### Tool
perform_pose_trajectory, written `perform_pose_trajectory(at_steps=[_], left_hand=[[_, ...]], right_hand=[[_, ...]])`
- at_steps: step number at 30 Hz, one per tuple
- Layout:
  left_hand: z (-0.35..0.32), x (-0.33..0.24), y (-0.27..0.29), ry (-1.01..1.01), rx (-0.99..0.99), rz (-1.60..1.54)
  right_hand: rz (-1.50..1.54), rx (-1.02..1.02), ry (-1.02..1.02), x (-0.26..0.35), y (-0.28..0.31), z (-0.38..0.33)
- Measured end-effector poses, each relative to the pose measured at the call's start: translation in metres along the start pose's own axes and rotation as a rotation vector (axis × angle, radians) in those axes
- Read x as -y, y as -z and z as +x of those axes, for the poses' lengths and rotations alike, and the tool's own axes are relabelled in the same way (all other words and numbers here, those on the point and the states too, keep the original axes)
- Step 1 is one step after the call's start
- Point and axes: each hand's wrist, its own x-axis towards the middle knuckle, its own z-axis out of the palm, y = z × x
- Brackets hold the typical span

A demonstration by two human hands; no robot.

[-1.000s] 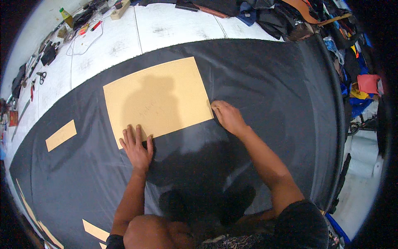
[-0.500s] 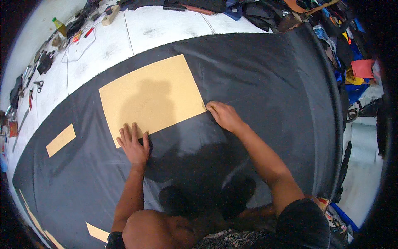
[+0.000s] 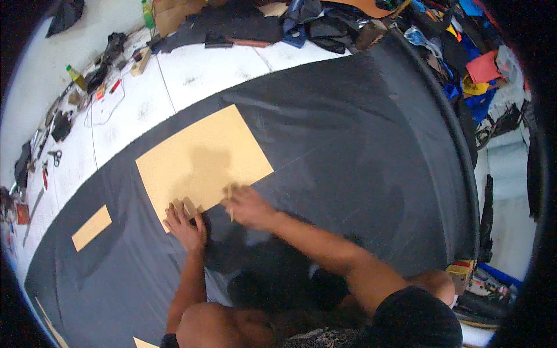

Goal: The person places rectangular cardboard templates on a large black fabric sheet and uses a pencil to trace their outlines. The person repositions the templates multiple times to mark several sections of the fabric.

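Observation:
A large tan card sheet (image 3: 209,153) lies flat on a spread of black, leather-like material (image 3: 348,168). My left hand (image 3: 188,229) presses on the card's near left corner, its fingers stretched out and spread. Close to its right, at the card's near edge, my right hand (image 3: 252,209) is closed round a thin, light-coloured stick (image 3: 232,215). Motion blurs the stick, and its exact kind does not show. A faint line runs over the black material beyond the card's right corner.
A small tan card strip (image 3: 91,228) lies to the left on the black material. Scissors (image 3: 55,158) and other tools rest on the white floor (image 3: 133,98) at far left. Cloth scraps and bags (image 3: 478,75) are heaped at far right. A thick black roll (image 3: 461,151) borders the right side.
My right hand has moved left from the card's right corner along its near edge, close to my left hand. My left hand stays on the card. The whole view has shifted.

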Motion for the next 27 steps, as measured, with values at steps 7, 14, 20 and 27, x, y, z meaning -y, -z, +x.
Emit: perform_pose_trajectory(at_steps=[7, 14, 20, 27], left_hand=[[-0.005, 0.003, 0.000, -0.046, -0.085, -0.109], [-0.002, 0.013, 0.002, -0.072, -0.053, -0.121], [0.008, 0.006, 0.014, -0.103, -0.055, -0.212], [0.115, -0.054, 0.092, -0.487, 0.408, -0.145]], right_hand=[[-0.261, -0.045, -0.086, -0.041, -0.007, 0.005], [-0.515, 0.293, -0.472, -0.138, 0.151, -0.025], [-0.697, 0.456, -0.537, -0.145, 0.300, -0.067], [-0.526, 0.313, -0.373, -0.173, 0.277, -0.106]])
